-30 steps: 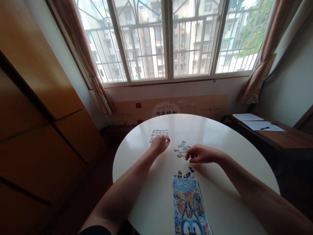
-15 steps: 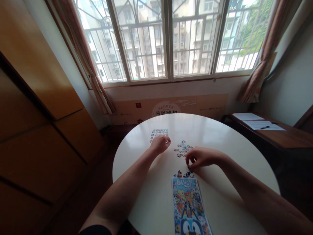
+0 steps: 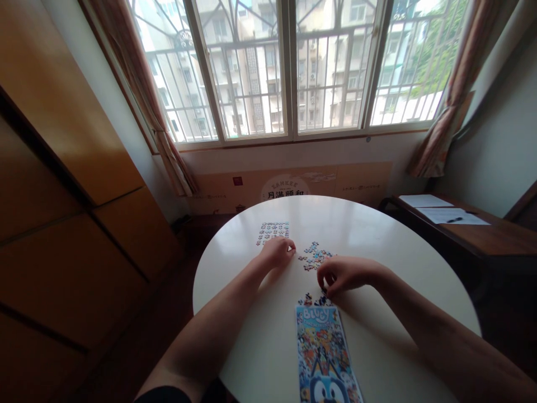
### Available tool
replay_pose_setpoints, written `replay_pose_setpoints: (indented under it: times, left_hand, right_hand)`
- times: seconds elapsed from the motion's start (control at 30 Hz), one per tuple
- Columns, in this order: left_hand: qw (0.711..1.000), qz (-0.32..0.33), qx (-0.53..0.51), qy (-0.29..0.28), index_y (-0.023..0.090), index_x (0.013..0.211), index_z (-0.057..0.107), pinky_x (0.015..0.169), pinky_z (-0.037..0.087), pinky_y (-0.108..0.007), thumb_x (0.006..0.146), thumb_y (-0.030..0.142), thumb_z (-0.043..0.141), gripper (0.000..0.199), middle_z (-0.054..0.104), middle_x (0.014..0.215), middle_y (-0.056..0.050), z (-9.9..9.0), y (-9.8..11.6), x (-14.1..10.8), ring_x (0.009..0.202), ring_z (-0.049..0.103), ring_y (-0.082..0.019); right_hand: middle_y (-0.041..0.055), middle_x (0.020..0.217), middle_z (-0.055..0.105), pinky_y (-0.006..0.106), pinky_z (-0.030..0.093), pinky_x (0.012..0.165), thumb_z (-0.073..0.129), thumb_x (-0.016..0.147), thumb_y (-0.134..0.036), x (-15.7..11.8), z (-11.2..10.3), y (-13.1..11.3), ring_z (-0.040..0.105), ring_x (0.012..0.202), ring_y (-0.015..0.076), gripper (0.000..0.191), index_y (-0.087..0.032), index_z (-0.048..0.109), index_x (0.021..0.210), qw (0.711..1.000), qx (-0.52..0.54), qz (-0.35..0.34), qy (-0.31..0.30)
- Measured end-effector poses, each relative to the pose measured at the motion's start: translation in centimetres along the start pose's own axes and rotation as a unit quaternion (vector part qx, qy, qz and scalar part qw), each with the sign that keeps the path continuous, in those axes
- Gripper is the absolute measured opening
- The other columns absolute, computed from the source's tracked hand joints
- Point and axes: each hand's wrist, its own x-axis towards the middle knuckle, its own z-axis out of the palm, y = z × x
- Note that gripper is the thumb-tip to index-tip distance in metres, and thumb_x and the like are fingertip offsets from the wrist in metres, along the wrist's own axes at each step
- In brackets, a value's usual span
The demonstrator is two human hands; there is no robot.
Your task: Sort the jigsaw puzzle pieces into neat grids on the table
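Note:
Small jigsaw puzzle pieces lie on a round white table [image 3: 398, 313]. My left hand [image 3: 277, 252] is closed, thumb and fingertips together low over the table; whatever they hold is too small to make out. Just beyond it are pieces laid out in rows [image 3: 268, 228], partly hidden by that hand. My right hand [image 3: 346, 274] pinches a dark puzzle piece [image 3: 324, 291] at the near end of the scattered pieces. Between the hands spreads a loose pile of pieces [image 3: 312, 257]. Dark and orange pieces [image 3: 309, 300] sit right above the Bluey picture sheet [image 3: 323, 347].
A brown side table [image 3: 503, 235] with papers [image 3: 453, 215] and a pen stands at the right. Wooden cabinets [image 3: 75, 224] fill the left. Behind the table are a barred window [image 3: 251, 78], curtains and a printed cardboard panel [image 3: 356, 179].
My left hand has shifted slightly right and toward me, away from the rows. My right hand has moved slightly down toward the dark pieces, fingertips still pinched.

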Motion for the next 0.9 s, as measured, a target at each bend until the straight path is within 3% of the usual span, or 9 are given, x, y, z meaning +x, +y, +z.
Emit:
replay_pose_setpoints:
  times: [0.9]
  left_hand:
    - [0.999, 0.010, -0.027, -0.025, 0.025, 0.095, 0.070, 0.067, 0.044, -0.026, 0.082, 0.031, 0.056, 0.020, 0.070, 0.078, 0.000, 0.64, -0.68, 0.11, 0.074, 0.061, -0.017]
  right_hand:
    - [-0.0023, 0.075, 0.061, 0.020, 0.039, 0.054, 0.075, 0.066, -0.023, 0.43, 0.23, 0.55, 0.054, 0.065, 0.0108, 0.022, -0.016, 0.064, 0.084, 0.999, 0.030, 0.027, -0.006]
